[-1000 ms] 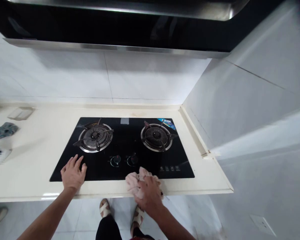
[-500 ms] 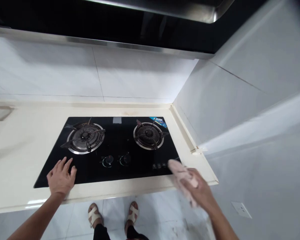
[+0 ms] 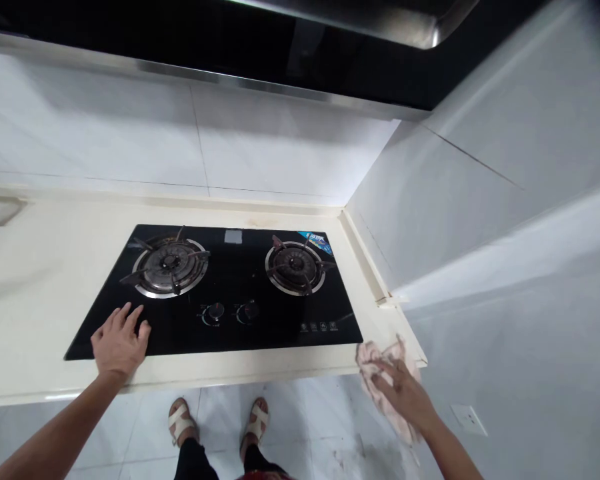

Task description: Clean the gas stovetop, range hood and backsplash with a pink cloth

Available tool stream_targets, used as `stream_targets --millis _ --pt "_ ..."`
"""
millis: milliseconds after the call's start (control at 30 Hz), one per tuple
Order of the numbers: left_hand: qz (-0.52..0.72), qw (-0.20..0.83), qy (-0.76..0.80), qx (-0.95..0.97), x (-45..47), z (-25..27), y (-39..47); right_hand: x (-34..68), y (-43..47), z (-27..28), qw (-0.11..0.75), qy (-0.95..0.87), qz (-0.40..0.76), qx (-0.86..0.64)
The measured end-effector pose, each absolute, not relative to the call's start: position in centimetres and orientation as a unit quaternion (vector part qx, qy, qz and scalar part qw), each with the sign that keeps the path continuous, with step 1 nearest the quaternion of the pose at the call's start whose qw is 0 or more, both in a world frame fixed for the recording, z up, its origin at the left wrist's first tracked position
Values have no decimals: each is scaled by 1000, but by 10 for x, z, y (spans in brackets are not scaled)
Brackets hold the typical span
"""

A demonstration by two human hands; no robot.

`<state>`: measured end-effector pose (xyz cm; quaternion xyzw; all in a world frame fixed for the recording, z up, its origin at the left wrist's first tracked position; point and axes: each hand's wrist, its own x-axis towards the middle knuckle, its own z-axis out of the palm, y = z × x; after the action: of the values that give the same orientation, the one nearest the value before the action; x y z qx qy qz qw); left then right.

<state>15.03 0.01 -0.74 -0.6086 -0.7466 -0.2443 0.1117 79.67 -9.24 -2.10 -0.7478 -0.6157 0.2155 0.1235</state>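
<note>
My left hand (image 3: pixel 120 341) lies with fingers spread on the front left corner of the black glass gas hob (image 3: pixel 275 327). Nothing is in it. At the front right corner of the cream countertop (image 3: pixel 35 293), my right hand (image 3: pixel 403 390) grips a crumpled pale pink cloth (image 3: pixel 375 357). Part of the cloth rests on the counter, and the rest hangs over the front edge. Two burners with dark pan supports sit on the hob, the left burner (image 3: pixel 170 263) and the right burner (image 3: pixel 296 265). Two control knobs (image 3: pixel 216 311) are between them, nearer the front.
A black range hood (image 3: pixel 205 47) overhangs the hob. On the right, a grey wall (image 3: pixel 480 220) with a socket (image 3: pixel 469 420) bounds the counter, and a raised ledge (image 3: pixel 365 260) runs along it. My sandalled feet (image 3: pixel 181 420) stand on the tiled floor below.
My right hand has brought the cloth from the hob's front right edge down onto the counter corner, where it is spread wider. My left hand has stayed on the hob. The view has shifted slightly.
</note>
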Motion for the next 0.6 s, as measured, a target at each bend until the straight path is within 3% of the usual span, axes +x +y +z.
stream_targets --millis 133,267,433,600 --pt "-248 101 -757 -596 154 -7 -1 772 -128 -5 187 -646 321 -667" --pt "-227 96 -768 -591 158 -4 -4 753 -101 -1 279 -613 241 -699" --pt "-223 77 -768 -595 158 -2 -8 687 -74 -22 215 -680 125 -690" --pt "-245 54 -759 -601 154 -6 -10 538 -80 -16 166 -777 81 -602"
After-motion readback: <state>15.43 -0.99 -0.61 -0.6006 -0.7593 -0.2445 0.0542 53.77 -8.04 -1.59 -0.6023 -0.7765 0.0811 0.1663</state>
